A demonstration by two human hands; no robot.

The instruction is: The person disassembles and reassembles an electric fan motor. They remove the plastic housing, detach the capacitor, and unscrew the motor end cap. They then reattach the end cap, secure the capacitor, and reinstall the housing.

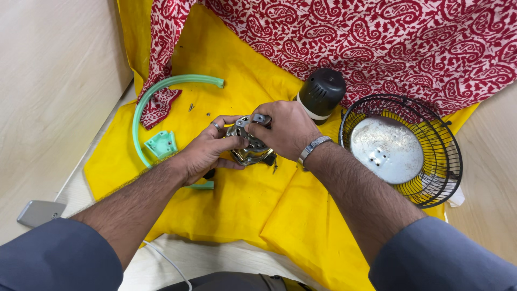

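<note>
My left hand and my right hand both grip a small metal fan motor over a yellow cloth. The left hand, with a ring on one finger, cups the motor from the left. From above and the right, the other hand covers it, fingers closed on a small metal part at its top. A metal bracelet sits on the right wrist. Much of the motor is hidden by the fingers.
A dark motor cover lies just behind the hands. A black wire fan guard with a round metal plate sits at right. A green curved plastic ring and green bracket lie left, small screws near them. Red patterned cloth covers the back.
</note>
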